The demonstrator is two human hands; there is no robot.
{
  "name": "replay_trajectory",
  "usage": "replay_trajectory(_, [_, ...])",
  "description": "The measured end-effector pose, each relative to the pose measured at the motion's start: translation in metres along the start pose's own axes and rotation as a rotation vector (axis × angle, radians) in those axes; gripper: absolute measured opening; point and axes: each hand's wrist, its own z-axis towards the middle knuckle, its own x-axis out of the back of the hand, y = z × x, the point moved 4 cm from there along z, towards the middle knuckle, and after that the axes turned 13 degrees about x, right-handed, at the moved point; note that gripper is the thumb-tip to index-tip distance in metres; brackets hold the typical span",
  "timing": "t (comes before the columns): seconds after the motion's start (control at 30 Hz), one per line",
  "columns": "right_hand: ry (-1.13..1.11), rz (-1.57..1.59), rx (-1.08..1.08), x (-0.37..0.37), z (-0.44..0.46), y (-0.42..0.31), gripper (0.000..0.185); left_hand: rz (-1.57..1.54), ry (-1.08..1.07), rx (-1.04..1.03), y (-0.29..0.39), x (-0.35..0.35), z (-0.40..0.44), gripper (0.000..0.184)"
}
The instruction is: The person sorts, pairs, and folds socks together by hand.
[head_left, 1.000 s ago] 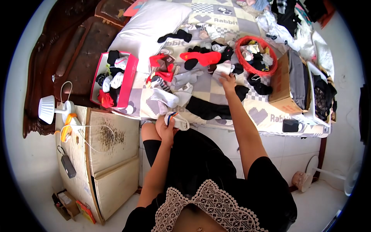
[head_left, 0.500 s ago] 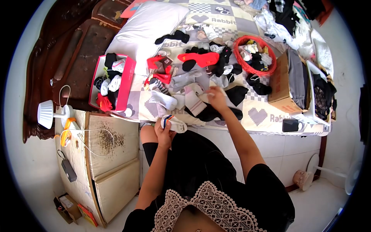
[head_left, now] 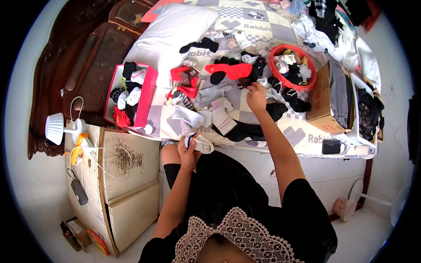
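Note:
A white sock with coloured stripes (head_left: 202,144) is held in my left hand (head_left: 188,153), above my lap by the bed's edge. My right hand (head_left: 255,97) reaches over the sock pile, its fingers bent near a small white sock (head_left: 262,81); what they touch, if anything, is too small to tell. A white sock with pink stripes (head_left: 224,121) lies left of that hand, over a long black sock (head_left: 247,132). Red socks (head_left: 232,70), grey socks (head_left: 212,93) and another white sock (head_left: 188,116) lie spread about on the bedsheet.
A pink box (head_left: 147,96) of socks is at the left. On the right are a red basket (head_left: 274,70) of small clothes, a cardboard box (head_left: 319,98) and a black phone (head_left: 331,147). A lamp (head_left: 55,128) stands on the wooden cabinet (head_left: 127,162).
The pink-striped white sock has moved from the right part of the pile to the left and lies released. My right hand has gone back up to the pile. My left hand keeps its sock.

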Motion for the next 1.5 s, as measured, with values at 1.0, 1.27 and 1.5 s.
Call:
replay_trajectory(1.0, [0.554,1.028,-0.594,0.061,-0.063,0.032,0.018,-0.117,-0.011,0.031,0.013,-0.017,-0.007,0.029])
replay_trajectory(1.27, [0.056,0.719,-0.250,0.066,-0.083,-0.067,0.021,-0.102,-0.116,0.215,0.004,-0.022,0.003,0.029])
replay_trajectory(1.5, [-0.663,1.300,-0.389,0.022,-0.119,-0.178,0.035,-0.116,-0.112,0.230,-0.021,-0.027,0.011,0.024])
